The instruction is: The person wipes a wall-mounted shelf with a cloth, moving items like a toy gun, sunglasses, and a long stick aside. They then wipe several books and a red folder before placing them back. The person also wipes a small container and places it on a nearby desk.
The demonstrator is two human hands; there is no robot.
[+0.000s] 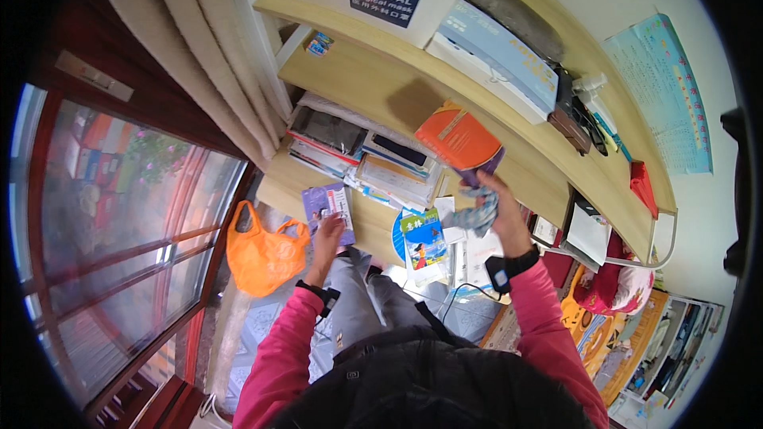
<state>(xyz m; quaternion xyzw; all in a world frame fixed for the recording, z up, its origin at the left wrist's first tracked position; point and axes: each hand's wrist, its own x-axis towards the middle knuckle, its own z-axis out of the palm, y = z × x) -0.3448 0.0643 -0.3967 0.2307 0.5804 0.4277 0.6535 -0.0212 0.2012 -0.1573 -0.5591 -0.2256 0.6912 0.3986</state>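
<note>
Hands: left (pixel 326 232) grips purple booklet (pixel 327 208); right (pixel 499 210) clutches bluish cloth (pixel 479 213), possibly orange book (pixel 459 140).

Pink sleeves (pixel 548 326) frame an orange book (pixel 459 139) with a purple edge, a blue-and-white patterned cloth (pixel 479 213), a pale purple booklet (pixel 327 208), a bright orange plastic bag (pixel 262 254), light wooden shelves (pixel 366 79) and cream curtains (pixel 207 56).

Bright window daylight; fisheye bending, dark rim.
</note>
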